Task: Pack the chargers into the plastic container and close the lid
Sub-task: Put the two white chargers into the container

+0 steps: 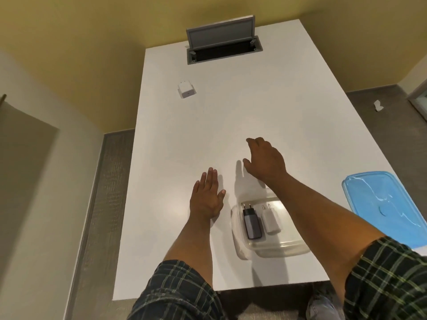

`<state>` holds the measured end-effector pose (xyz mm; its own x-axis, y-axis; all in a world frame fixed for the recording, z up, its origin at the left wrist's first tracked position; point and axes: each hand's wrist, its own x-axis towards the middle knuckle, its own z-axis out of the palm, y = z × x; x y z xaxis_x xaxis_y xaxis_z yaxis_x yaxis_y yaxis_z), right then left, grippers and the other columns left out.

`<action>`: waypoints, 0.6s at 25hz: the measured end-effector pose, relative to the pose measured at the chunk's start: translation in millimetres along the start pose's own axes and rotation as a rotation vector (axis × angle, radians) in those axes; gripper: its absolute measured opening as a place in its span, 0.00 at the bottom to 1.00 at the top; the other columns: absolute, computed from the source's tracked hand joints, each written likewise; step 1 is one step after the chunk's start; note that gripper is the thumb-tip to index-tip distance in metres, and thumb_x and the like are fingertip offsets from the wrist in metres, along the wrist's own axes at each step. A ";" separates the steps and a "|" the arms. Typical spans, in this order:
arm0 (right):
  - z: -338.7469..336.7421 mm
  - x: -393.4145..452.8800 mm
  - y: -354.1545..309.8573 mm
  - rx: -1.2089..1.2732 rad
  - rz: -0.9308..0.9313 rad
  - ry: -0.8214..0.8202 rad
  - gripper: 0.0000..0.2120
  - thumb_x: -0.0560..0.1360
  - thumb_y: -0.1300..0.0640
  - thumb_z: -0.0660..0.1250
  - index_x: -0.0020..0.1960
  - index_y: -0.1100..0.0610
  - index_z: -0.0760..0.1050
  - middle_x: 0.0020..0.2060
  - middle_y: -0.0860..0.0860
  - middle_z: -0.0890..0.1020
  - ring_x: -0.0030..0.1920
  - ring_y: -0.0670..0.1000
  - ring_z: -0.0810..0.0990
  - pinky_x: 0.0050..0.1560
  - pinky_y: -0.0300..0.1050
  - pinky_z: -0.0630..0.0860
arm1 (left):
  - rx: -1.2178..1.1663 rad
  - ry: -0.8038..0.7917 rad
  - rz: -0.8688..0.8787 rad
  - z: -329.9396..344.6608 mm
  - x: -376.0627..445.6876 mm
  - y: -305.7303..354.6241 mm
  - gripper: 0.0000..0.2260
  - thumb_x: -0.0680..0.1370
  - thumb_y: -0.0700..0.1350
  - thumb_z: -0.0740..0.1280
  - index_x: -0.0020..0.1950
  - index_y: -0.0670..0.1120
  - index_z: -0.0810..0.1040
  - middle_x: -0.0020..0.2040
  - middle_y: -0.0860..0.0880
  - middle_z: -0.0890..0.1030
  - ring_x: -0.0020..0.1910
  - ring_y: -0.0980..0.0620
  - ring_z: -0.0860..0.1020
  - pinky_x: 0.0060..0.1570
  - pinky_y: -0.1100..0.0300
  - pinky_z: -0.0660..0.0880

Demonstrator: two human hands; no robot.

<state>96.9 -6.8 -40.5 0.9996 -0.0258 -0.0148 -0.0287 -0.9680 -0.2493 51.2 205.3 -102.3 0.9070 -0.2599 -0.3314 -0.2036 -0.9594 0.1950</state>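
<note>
At the far left part of the white table (161, 139), a white charger (186, 90) lies alone, well apart from everything else. Nearer to the person, the left hand (207, 197) rests flat on the table with the fingers stretched and close together; it holds nothing. Just beside it, to the right, stands the clear plastic container (240, 248), with no lid on it. Inside lie a black charger (251, 224) and a small white charger (270, 221), side by side, their pins pointing away from the person. The right forearm passes above the container. The right hand (265, 161) is above the table beyond the container, palm down, the fingers loosely spread and a little curled, with nothing in it. At the far right, the blue lid (381, 204) lies flat on the table, near its edge and apart from the container.
</note>
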 end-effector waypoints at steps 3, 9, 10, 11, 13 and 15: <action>2.2 33.1 -9.6 0.039 0.029 -0.087 0.26 0.75 0.53 0.67 0.71 0.58 0.67 0.65 0.57 0.72 0.62 0.60 0.73 0.50 0.52 0.76 | -0.033 0.031 -0.023 -6.9 20.7 -8.4 0.29 0.86 0.53 0.47 0.83 0.47 0.38 0.83 0.50 0.38 0.83 0.49 0.41 0.81 0.51 0.45; 21.5 81.7 -41.9 0.078 0.006 -0.150 0.27 0.77 0.54 0.66 0.73 0.58 0.64 0.67 0.57 0.71 0.64 0.60 0.72 0.54 0.54 0.75 | -0.109 0.038 -0.118 -9.2 64.1 -27.3 0.29 0.86 0.53 0.48 0.83 0.46 0.38 0.83 0.49 0.38 0.83 0.47 0.42 0.81 0.49 0.45; 24.9 90.4 -47.2 0.077 -0.007 -0.152 0.27 0.77 0.54 0.66 0.74 0.58 0.64 0.67 0.57 0.70 0.65 0.60 0.72 0.54 0.54 0.75 | -0.121 0.032 -0.129 -8.4 71.2 -30.7 0.29 0.86 0.53 0.47 0.83 0.46 0.38 0.83 0.49 0.38 0.83 0.46 0.42 0.81 0.49 0.45; 28.0 99.7 -52.2 0.079 -0.020 -0.155 0.28 0.77 0.53 0.66 0.75 0.57 0.63 0.68 0.57 0.70 0.65 0.60 0.72 0.55 0.54 0.75 | -0.127 0.030 -0.135 -7.5 77.6 -34.0 0.29 0.86 0.53 0.47 0.83 0.46 0.38 0.83 0.49 0.38 0.83 0.46 0.41 0.81 0.48 0.45; 32.9 120.2 -61.9 0.081 -0.040 -0.165 0.29 0.77 0.53 0.66 0.76 0.56 0.62 0.69 0.57 0.69 0.66 0.60 0.71 0.55 0.54 0.75 | -0.131 0.045 -0.127 -5.5 89.0 -40.1 0.29 0.86 0.54 0.47 0.83 0.46 0.39 0.83 0.49 0.39 0.83 0.45 0.40 0.81 0.47 0.44; 36.4 143.0 -69.6 0.071 -0.054 -0.174 0.30 0.77 0.53 0.66 0.77 0.54 0.61 0.71 0.57 0.68 0.68 0.60 0.70 0.57 0.54 0.75 | -0.129 0.081 -0.111 -2.4 99.3 -43.8 0.30 0.86 0.55 0.48 0.83 0.46 0.41 0.83 0.49 0.39 0.82 0.44 0.40 0.81 0.46 0.45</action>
<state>241.5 66.0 -60.5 0.9834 0.0751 -0.1653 0.0183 -0.9467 -0.3216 151.1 221.8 -141.5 0.9490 -0.1383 -0.2832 -0.0562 -0.9585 0.2795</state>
